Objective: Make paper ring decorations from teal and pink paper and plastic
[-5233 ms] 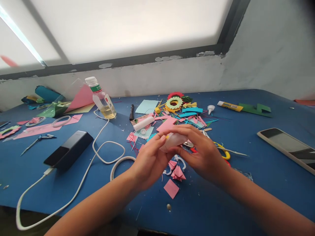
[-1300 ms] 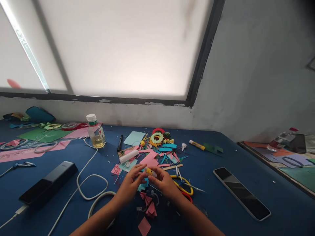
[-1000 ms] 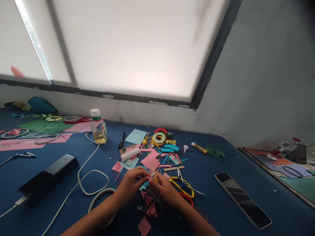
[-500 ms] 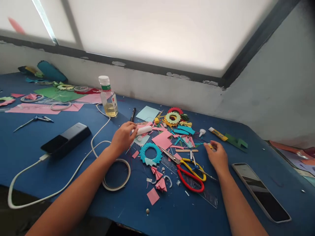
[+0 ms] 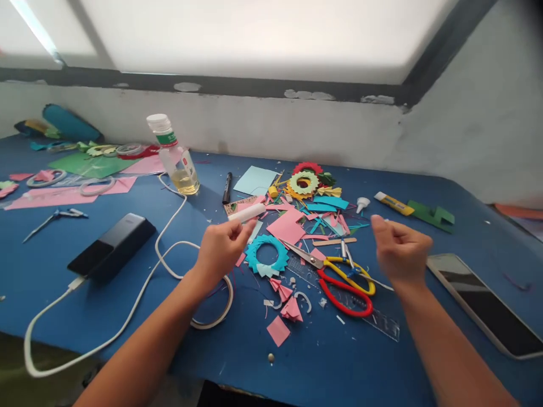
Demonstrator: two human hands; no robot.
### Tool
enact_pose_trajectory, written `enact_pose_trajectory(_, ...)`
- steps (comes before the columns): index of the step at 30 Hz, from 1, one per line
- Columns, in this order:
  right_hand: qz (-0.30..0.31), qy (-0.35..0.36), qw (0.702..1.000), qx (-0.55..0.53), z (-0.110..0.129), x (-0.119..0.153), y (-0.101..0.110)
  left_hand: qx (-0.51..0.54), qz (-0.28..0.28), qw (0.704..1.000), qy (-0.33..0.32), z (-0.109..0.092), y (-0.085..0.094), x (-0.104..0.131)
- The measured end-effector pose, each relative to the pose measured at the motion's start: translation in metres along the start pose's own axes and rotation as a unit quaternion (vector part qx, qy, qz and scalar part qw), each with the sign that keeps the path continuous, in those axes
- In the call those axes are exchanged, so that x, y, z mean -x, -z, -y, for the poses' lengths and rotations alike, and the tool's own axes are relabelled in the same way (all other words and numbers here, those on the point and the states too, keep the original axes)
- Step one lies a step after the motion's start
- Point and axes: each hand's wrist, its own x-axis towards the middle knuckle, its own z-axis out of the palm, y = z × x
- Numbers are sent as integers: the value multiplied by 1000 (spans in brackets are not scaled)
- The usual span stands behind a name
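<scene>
My left hand [image 5: 223, 249] is closed, thumb pressed to the curled fingers, just in front of a white tube [image 5: 247, 213]. Whatever it may pinch is hidden. My right hand [image 5: 401, 249] makes a fist above the table, between the scissors and the phone; its contents cannot be seen. Between the hands lie a turquoise folded-paper ring [image 5: 267, 256], scissors [image 5: 345, 282] with one red and one yellow handle, and pink paper pieces [image 5: 287, 226]. A blue-and-white compass [image 5: 351, 265] lies across the scissor handles, over a clear ruler [image 5: 384, 323].
A roll of tape [image 5: 229, 302] lies under my left wrist. A power bank [image 5: 112, 246] with a white cable [image 5: 131, 311], and a bottle [image 5: 180, 169] stand left. A phone [image 5: 483, 302], a glue tube [image 5: 393, 203] and green paper [image 5: 432, 215] lie right. Paper rings [image 5: 303, 182] sit behind.
My left hand has drawn back from the white tube toward me. My right hand has lifted and closed into a fist; the yellow item at its fingers is out of sight. The view has shifted.
</scene>
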Motion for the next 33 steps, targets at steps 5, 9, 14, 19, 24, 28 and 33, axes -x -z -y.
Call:
enact_pose_trajectory(5, 34, 65, 997, 24, 22, 3, -4, -119, 146, 982, 20, -7, -9, 10)
enact_pose_trajectory(9, 73, 116, 990, 19, 23, 5, -5, -117, 163, 979, 28, -5, -13, 9)
enact_pose_trajectory(14, 107, 159, 981, 27, 26, 11, -6, -27, 170, 984, 36, 0, -14, 6)
enact_pose_trajectory(19, 194, 174, 964, 59, 31, 17, -7, 117, 119, 986, 5, -12, -6, 8)
enact_pose_trajectory(24, 251, 157, 952, 83, 38, 19, -3, 194, 50, 979, -33, -41, 30, 13)
enact_pose_trajectory(28, 277, 148, 945, 91, 43, 23, -2, 192, 26, 979, -68, -62, 56, 14)
enact_pose_trajectory(33, 302, 154, 937, 86, 45, 32, -6, 172, -11, 979, -107, -84, 76, 15)
